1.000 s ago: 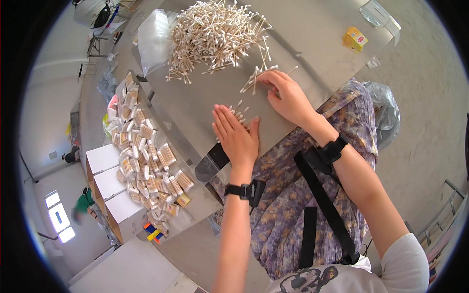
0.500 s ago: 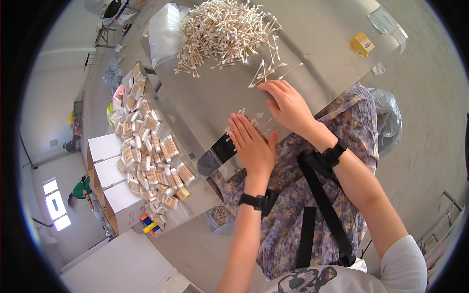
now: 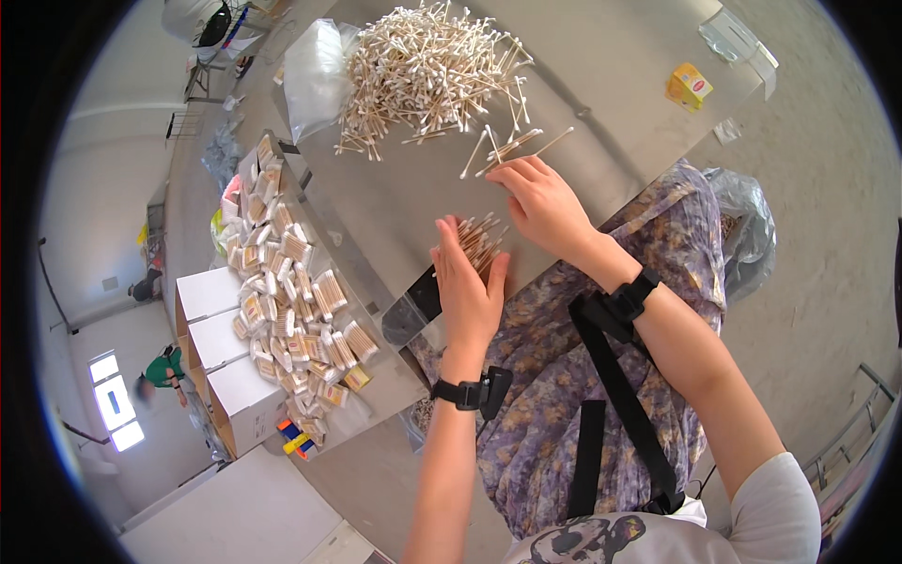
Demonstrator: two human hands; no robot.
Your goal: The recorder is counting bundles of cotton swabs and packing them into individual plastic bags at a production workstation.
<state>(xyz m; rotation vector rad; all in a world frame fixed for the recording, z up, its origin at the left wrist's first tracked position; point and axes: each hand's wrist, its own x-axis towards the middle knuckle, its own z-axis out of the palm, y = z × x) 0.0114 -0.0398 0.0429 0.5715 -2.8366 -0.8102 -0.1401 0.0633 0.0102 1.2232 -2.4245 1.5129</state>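
Note:
A bunch of cotton swabs (image 3: 481, 242) with pale sticks rests near the front edge of the metal table (image 3: 395, 193). Against its left side stands my left hand (image 3: 468, 296), turned on edge with fingers stretched and thumb apart; part of the bunch is hidden behind it. Further up and to the right, my right hand (image 3: 547, 209) is open, its fingers slightly bent and its thumb away from them. Those fingertips are beside a few loose cotton swabs (image 3: 512, 146); whether they touch is unclear. A large heap of cotton swabs (image 3: 427, 70) lies at the far side.
Many small packs of swabs (image 3: 291, 301) cover a lower surface at left, beside open cardboard boxes (image 3: 221, 310). A clear plastic bag (image 3: 315, 80) leans by the heap. A yellow box (image 3: 689, 86) and a clear container (image 3: 733, 39) lie at far right. Another person (image 3: 162, 368) is at far left.
My left hand has turned from palm-down over the swabs to on edge, so the bunch shows more. My right fingers have bent slightly, and the loose swabs beside them have shifted left.

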